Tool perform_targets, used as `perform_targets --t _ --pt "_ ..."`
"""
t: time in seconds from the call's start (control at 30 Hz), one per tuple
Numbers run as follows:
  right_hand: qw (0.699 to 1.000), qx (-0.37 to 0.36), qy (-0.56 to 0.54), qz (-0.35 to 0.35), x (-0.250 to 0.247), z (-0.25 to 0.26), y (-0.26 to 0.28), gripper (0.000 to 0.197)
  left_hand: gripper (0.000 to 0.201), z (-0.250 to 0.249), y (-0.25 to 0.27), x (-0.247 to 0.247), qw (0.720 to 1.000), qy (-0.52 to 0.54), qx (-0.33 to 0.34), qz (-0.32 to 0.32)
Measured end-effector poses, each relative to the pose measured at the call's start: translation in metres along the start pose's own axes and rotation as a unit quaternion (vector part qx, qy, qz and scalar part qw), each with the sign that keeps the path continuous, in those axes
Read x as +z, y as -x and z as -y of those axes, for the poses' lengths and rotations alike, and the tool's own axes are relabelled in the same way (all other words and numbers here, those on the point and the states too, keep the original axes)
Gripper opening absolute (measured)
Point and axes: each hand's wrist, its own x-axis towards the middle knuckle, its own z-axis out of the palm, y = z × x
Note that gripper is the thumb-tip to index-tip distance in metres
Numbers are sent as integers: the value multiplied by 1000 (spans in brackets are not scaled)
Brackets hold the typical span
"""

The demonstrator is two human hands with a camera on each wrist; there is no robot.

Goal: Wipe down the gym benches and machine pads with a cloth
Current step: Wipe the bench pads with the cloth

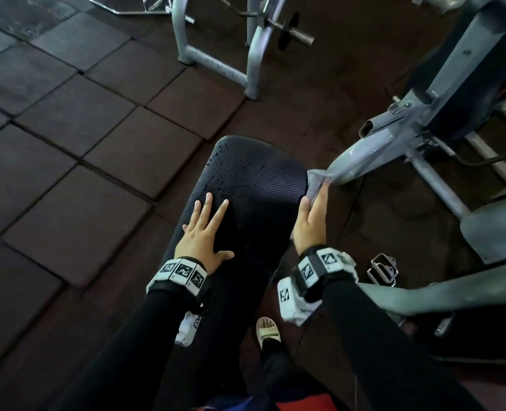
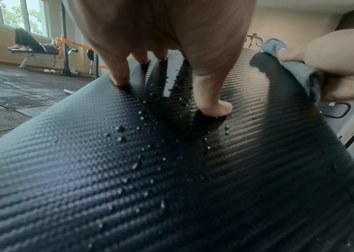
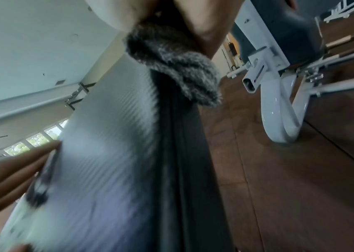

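Note:
A black ribbed bench pad (image 1: 257, 179) runs away from me, with water droplets (image 2: 141, 150) on its surface. My left hand (image 1: 204, 229) lies flat on the pad's left half, fingers (image 2: 212, 95) spread and straight. My right hand (image 1: 312, 215) grips a grey fluffy cloth (image 1: 315, 185) against the pad's right side edge. In the right wrist view the cloth (image 3: 171, 68) is bunched under the hand along the pad's side (image 3: 176, 153). The left wrist view shows the cloth (image 2: 296, 71) wrapped over the pad's far right edge.
A grey machine frame (image 1: 373, 152) stands close to the right of the pad, its curved foot nearly touching the cloth. A grey rack (image 1: 216, 63) with a barbell stands ahead on dark rubber floor tiles. My sandalled foot (image 1: 268, 332) is under the bench. A person lies on a far bench (image 2: 33, 46).

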Motion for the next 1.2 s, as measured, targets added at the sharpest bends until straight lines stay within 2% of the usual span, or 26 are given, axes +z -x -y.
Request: perform_targets --t 0.17,0.23,0.3,0.4,0.43,0.5,0.6,0.67,0.9,1.0,1.1,1.2 --pt "999 21 20 22 17 -25 75 62 120 2 0 2 1000 7 0 -11" --pt "999 29 14 30 21 -26 85 62 120 3 0 2 1000 9 2 -16" --pt "999 35 13 16 20 -21 71 61 120 4 1 2 1000 7 4 -19" --pt "999 18 27 -14 7 -2 19 55 119 6 2 2 1000 9 6 -24" --pt "999 8 40 -5 0 6 -3 53 119 7 2 2 1000 10 6 -25" --pt "993 -3 98 60 -14 21 -43 48 119 6 2 4 1000 14 6 -25" --pt "953 24 226 200 -25 37 -82 39 120 6 1 6 1000 11 6 -18" --pt "927 26 279 249 -19 48 -95 39 120 6 0 7 1000 11 5 -16" --pt "854 -65 418 303 56 97 -116 41 119 7 -1 6 1000 12 6 -2" --pt "826 -112 462 304 87 110 -114 45 118 8 -1 5 1000 5 10 -3" --pt "827 -143 448 310 85 104 -115 46 117 7 -1 5 1000 4 10 -1" --pt "850 -168 406 291 60 88 -114 47 116 7 0 5 1000 13 9 0"
